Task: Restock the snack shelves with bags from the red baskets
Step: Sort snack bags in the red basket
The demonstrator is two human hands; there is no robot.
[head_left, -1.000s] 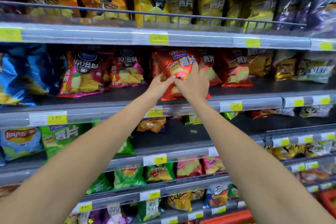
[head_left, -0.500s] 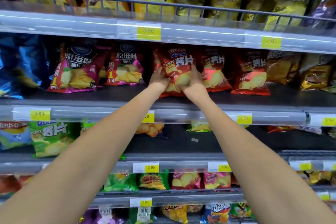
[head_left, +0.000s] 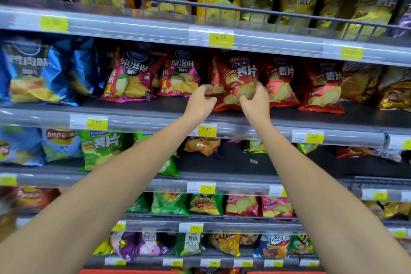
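1. Head view: both bare forearms reach up from the lower corners of the frame toward the second shelf [head_left: 155, 118] from the top.
2. Left hand [head_left: 201, 101], centre of frame, fingers curled, touching the lower left edge of a red chip bag [head_left: 233, 80]; whether it pinches the bag cannot be told.
3. Right hand [head_left: 255, 100], just right of centre, fingers spread apart over the front of the same bag, touching it without closing on it.
4. Red chip bag, upright on the shelf, between a magenta bag [head_left: 180, 78] to its left and another red bag [head_left: 280, 84] to its right.
5. Yellow price tag [head_left: 206, 130] on the shelf rail, just below the left hand.
6. Red basket rims [head_left: 124, 271], partly visible along the bottom edge
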